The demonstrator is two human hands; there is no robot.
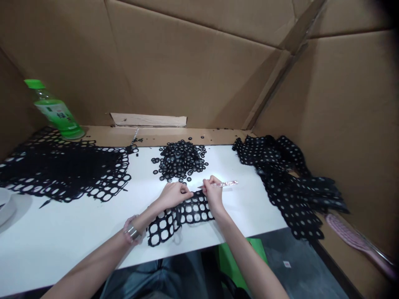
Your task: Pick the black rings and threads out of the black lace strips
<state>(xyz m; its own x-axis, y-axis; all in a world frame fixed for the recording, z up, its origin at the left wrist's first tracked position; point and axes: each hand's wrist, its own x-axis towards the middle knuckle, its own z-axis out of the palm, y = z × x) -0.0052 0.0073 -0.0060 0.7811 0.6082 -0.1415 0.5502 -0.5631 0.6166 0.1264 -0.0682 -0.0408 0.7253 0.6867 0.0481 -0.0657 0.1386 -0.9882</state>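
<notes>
A black sheet full of round holes [196, 211] lies on the white table in front of me. My left hand [174, 194] is closed at its upper left edge, thumb and finger pinched on the black material. In my right hand [214, 194] is a slim pen-like craft knife [230, 183]; its pointed tip faces left, close to my left fingertips. The right wrist is over the sheet's right end. Just beyond both hands is a heap of small black rings [182, 160], with some rings scattered around it.
Black hole-punched netting [106, 182] is piled at left beneath a green bottle [59, 112]. Black sheets with small pale dots [286, 195] hang over the right edge, near a pink hairbrush [349, 234]. A white bowl [9, 207] stands far left. Cardboard walls [193, 74] surround the table.
</notes>
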